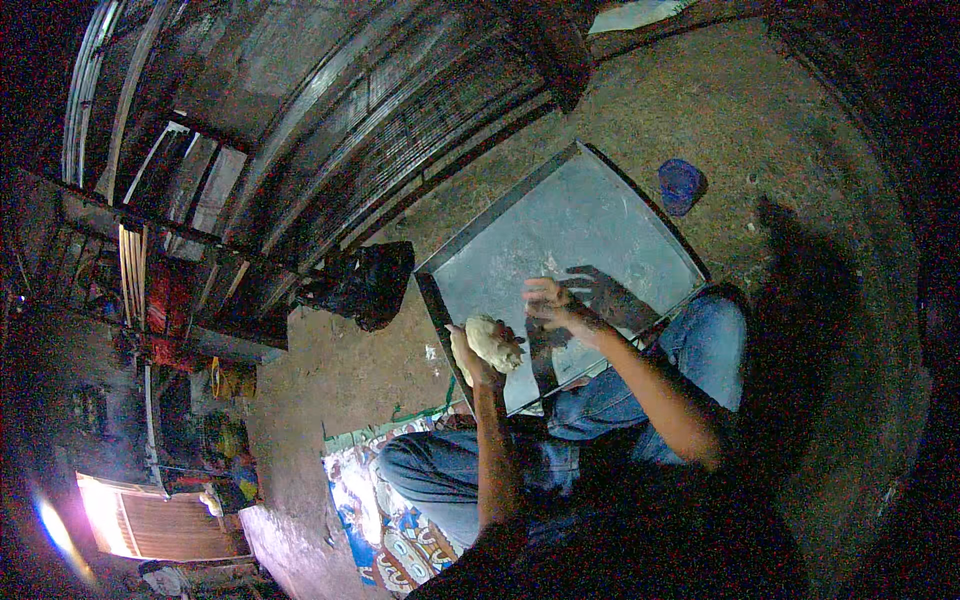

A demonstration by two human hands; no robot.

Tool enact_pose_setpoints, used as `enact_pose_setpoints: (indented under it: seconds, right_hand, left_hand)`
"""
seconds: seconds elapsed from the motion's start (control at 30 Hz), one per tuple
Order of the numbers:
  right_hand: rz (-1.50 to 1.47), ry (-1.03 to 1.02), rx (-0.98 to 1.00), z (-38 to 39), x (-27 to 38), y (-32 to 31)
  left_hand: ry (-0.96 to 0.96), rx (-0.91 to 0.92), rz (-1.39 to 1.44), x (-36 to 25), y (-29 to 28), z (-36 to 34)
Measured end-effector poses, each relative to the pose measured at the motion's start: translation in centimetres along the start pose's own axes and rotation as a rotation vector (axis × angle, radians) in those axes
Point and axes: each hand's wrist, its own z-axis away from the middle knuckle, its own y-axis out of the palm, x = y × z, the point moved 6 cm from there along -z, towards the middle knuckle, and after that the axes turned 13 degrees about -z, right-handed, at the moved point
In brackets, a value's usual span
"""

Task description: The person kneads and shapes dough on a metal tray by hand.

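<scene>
A pale lump of dough [493,343] rests in my left hand [464,358], which cups it from the left and below. The lump is held above the near left part of a large square metal tray [520,225] on the floor. To its right, my right hand [560,308] hovers over the tray, apart from the dough. Its fingers are somewhat spread and a little blurred, with nothing visible in them. A few whitish smears mark the tray's surface, and the right hand's shadow falls across it.
Beyond the tray's right edge sits a small purple-blue container [681,186]. A black bag [372,285] lies left of the tray. Dark slatted racks [400,130] stand at the upper left. My jeans-clad legs [440,475] fold beside the tray, over a patterned mat [400,545].
</scene>
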Motion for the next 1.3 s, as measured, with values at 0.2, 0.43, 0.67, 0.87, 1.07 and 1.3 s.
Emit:
enact_pose_setpoints:
  seconds: [0.2, 0.43, 0.67, 0.87, 1.07, 1.3]
  right_hand:
    - [0.329, -0.276, 0.187, 1.2, -2.3, 3.5]
    - [0.242, -0.434, 0.022, -0.7, -6.0, 0.1]
    - [-0.141, 0.198, 0.396, 1.3, -6.3, 3.4]
    - [0.191, 0.308, 0.126, 3.2, -2.5, 5.0]
    - [0.871, -0.071, -0.165, 1.6, -1.5, 4.3]
    - [0.414, 0.099, 0.044, 3.0, -5.4, 5.9]
  left_hand:
    - [0.249, -0.138, -0.275, -2.5, 3.6, 3.3]
    - [0.596, 0.036, -0.770, -4.9, 6.3, 2.9]
    - [0.197, 0.510, -0.791, -3.5, 7.9, 1.3]
    - [0.434, 0.044, -1.232, -5.3, 10.0, 3.4]
    - [0.196, -0.279, -0.656, -4.0, 5.2, -0.1]
    - [0.049, 0.019, -0.078, -5.6, -1.8, -4.4]
